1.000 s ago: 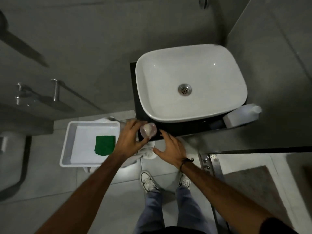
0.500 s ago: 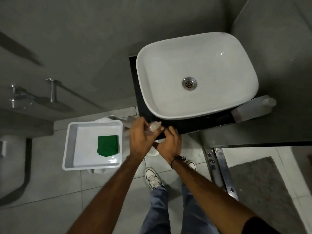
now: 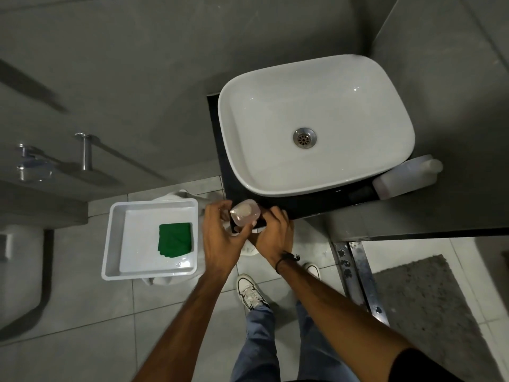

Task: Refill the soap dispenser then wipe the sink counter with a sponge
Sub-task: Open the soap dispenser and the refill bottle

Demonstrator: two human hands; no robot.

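The soap dispenser (image 3: pixel 245 214), a small clear bottle seen from above, stands at the front left corner of the black counter (image 3: pixel 308 204). My left hand (image 3: pixel 220 238) wraps it from the left, thumb in front. On its right side my right hand (image 3: pixel 272 234) presses its fingers against the bottle. No pump head shows on top. The green sponge (image 3: pixel 175 239) lies in a white tray (image 3: pixel 115 238) left of my hands. A whitish refill bottle (image 3: pixel 407 175) lies on its side on the counter, right of the white basin (image 3: pixel 239 150).
The basin fills most of the counter, leaving narrow black strips at the front and left. Grey walls close in behind and on the right. A white object (image 3: pixel 249 249) shows just below my hands. My shoes (image 3: pixel 250 295) stand on the grey tiled floor, with a mat (image 3: pixel 429 307) at right.
My right hand has closed in from open beside the dispenser to pressing against it. My left hand has shifted from the top to the left side. The camera has moved slightly.
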